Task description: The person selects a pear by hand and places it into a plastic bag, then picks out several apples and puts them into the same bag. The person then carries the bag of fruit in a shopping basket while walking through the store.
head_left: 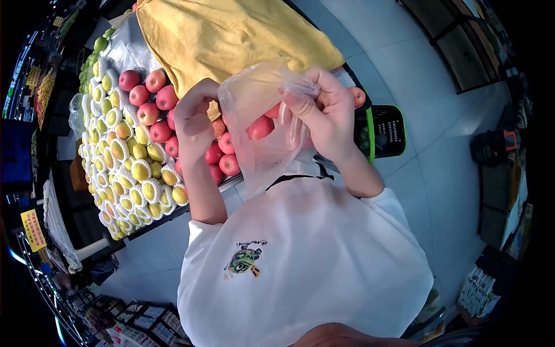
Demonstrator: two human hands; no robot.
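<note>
A thin clear plastic bag [254,87] hangs between my two hands in front of my chest, its mouth spread apart. My left hand [196,118] is curled closed at the bag's left edge, the fingertips partly hidden behind the wrist and the plastic. On the other side, my right hand [326,113] pinches the gathered rim between thumb and fingers. Red apples [229,165] lie on the display just beyond the bag, and some show through the film. A yellow cloth [231,34] covers the far part of the stand behind my hands.
Yellow-green fruit in white foam nets [124,179] fills the stand's left side. A black basket with a green rim [388,131] is at right, near a single apple [358,96]. Grey tile floor [433,173] runs along the right. Shelves [150,321] stand at lower left.
</note>
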